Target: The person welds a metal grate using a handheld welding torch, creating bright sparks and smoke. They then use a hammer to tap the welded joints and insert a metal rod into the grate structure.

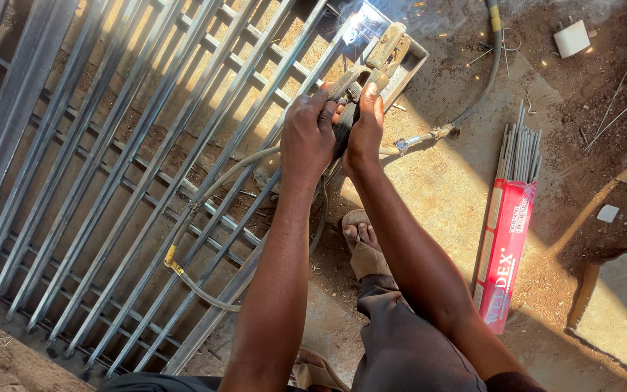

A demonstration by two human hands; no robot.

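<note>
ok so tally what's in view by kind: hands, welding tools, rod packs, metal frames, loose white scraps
hands: 2, the left hand and right hand, both gripping the electrode holder
electrode holder: 1
red rod pack: 1, with grey rods sticking out the top
barred metal gate: 1
white scraps: 2, the second on the dirt
total: 7

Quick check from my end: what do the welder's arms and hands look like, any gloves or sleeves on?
Both arms are bare from above the elbow down: no sleeves show. The left hand and right hand are bare too, with no gloves, rings, watch or wristband. The fingernails are short.
</note>
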